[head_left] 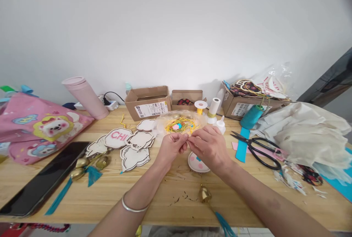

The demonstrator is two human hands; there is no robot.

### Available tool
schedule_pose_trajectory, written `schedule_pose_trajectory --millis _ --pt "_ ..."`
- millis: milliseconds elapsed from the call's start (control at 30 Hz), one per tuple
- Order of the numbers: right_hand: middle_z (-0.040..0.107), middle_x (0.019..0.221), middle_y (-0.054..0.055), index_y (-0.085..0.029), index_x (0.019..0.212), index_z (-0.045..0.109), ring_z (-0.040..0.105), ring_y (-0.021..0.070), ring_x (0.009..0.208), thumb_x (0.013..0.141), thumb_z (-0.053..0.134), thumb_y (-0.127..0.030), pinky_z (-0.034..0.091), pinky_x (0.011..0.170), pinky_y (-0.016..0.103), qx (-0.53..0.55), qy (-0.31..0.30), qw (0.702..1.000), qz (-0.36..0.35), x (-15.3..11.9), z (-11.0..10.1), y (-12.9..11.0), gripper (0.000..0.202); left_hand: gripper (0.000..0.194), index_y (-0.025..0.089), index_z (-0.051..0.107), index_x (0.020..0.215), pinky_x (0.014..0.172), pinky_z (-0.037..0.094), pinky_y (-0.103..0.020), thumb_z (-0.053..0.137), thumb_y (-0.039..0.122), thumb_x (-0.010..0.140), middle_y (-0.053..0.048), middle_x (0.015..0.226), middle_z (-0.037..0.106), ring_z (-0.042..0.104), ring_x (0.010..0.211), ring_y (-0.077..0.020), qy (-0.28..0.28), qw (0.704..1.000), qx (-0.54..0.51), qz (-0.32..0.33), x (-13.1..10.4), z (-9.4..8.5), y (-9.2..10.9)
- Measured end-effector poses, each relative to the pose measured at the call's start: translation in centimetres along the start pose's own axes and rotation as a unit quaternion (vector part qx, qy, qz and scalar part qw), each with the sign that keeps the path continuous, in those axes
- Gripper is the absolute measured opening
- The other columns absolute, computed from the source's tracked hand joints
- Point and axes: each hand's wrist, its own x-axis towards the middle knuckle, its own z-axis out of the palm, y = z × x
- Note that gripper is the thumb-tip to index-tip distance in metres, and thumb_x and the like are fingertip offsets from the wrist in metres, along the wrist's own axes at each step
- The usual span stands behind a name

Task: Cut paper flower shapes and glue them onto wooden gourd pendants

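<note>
My left hand (173, 149) and my right hand (209, 147) meet fingertip to fingertip over the middle of the wooden table. Both are pinched closed; whatever lies between the fingertips is too small to make out. Partly beneath my right hand is a round white piece (198, 163) with pink and blue shapes. Below it rests a gold bell (205, 194) with a blue tassel (224, 224) hanging toward the table's front edge. Just behind the hands, a clear plastic bag (162, 122) holds yellow cords (180, 124).
Cloud-shaped pieces (135, 157), gold bells (81, 162) and a black tablet (41, 182) lie left. Black scissors (258, 149), a teal thread spool (252, 116) and white fabric (305, 130) lie right. Cardboard boxes (148, 108) and a pink bottle (86, 97) stand behind.
</note>
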Motion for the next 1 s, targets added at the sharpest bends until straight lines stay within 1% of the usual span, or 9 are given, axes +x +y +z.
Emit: schedule_pose_trajectory --millis 67,200,333,467,567,633,733,867,1000 --pt "0.068 0.067 0.000 -0.021 0.063 0.065 0.050 0.0135 0.061 0.079 0.059 -0.017 0.034 0.057 0.030 0.029 0.013 0.999 0.032 -0.4 -0.2 0.1 0.017 0.040 0.013 0.056 0.050 0.045 0.029 -0.020 0.071 0.048 0.063 0.003 0.044 0.051 0.039 0.043 -0.0056 -0.016 1.000 -0.004 -0.005 -0.4 0.1 0.4" --pt "0.068 0.070 0.002 -0.023 0.072 0.069 0.053 0.0142 0.063 0.078 0.060 -0.018 0.041 0.057 0.030 0.138 0.037 0.983 0.119 -1.4 -0.6 0.3 0.012 0.025 0.013 0.066 0.065 0.052 0.037 -0.020 0.072 0.037 0.067 -0.001 0.057 0.061 0.049 0.051 -0.0076 -0.090 0.995 -0.032 -0.021 -0.9 0.1 0.5" --pt "0.067 0.070 0.003 -0.023 0.075 0.070 0.057 0.0155 0.065 0.078 0.060 -0.018 0.047 0.057 0.030 0.197 0.049 0.967 0.156 -2.3 -0.9 0.3 0.012 0.020 0.015 0.067 0.067 0.054 0.040 -0.019 0.070 0.035 0.071 0.000 0.060 0.063 0.052 0.052 -0.0068 -0.124 0.991 -0.028 -0.034 -0.8 0.0 0.1" --pt "0.067 0.071 0.003 -0.025 0.076 0.071 0.057 0.0158 0.064 0.078 0.058 -0.017 0.048 0.056 0.031 0.195 0.048 0.969 0.144 -2.5 -1.0 0.2 0.015 0.023 0.014 0.067 0.064 0.053 0.041 -0.020 0.071 0.037 0.068 -0.001 0.058 0.063 0.052 0.050 -0.0076 -0.125 0.992 -0.009 -0.026 -0.7 0.2 0.3" --pt "0.067 0.067 0.003 -0.024 0.071 0.069 0.054 0.0144 0.059 0.076 0.058 -0.014 0.046 0.053 0.029 0.165 0.058 0.979 0.108 -2.4 -1.1 0.1 0.016 0.025 0.014 0.066 0.062 0.051 0.040 -0.020 0.072 0.038 0.067 -0.001 0.055 0.062 0.051 0.048 -0.0081 -0.125 0.992 0.017 -0.007 -0.7 0.4 0.4" --pt "0.066 0.064 0.003 -0.023 0.067 0.068 0.053 0.0134 0.056 0.075 0.058 -0.012 0.045 0.050 0.028 0.157 0.070 0.980 0.101 -2.3 -1.1 0.0 0.017 0.025 0.014 0.066 0.061 0.050 0.040 -0.020 0.072 0.038 0.066 0.000 0.054 0.062 0.051 0.048 -0.0079 -0.124 0.992 0.025 0.001 -0.6 0.5 0.3" --pt "0.065 0.062 0.003 -0.021 0.064 0.066 0.055 0.0132 0.056 0.073 0.058 -0.010 0.046 0.049 0.026 0.183 0.083 0.970 0.134 -2.1 -1.2 -0.2 0.016 0.025 0.014 0.067 0.062 0.050 0.041 -0.020 0.073 0.038 0.065 0.000 0.053 0.062 0.051 0.048 -0.0077 -0.118 0.993 0.022 0.002 -0.6 0.7 0.1" --pt "0.065 0.063 0.002 -0.022 0.065 0.065 0.059 0.0144 0.060 0.072 0.058 -0.011 0.048 0.053 0.027 0.236 0.062 0.948 0.206 -2.2 -1.1 -0.4 0.015 0.025 0.014 0.067 0.064 0.050 0.040 -0.020 0.073 0.038 0.065 0.000 0.054 0.062 0.050 0.049 -0.0077 -0.113 0.993 0.004 -0.015 -0.7 0.8 -0.1" --pt "0.066 0.067 0.003 -0.022 0.070 0.067 0.060 0.0149 0.064 0.076 0.057 -0.015 0.050 0.057 0.028 0.254 0.044 0.943 0.210 -2.5 -0.9 0.0 0.013 0.024 0.014 0.068 0.065 0.051 0.040 -0.020 0.073 0.038 0.066 0.000 0.056 0.063 0.050 0.049 -0.0072 -0.113 0.993 -0.014 -0.025 -0.6 0.6 -0.3"
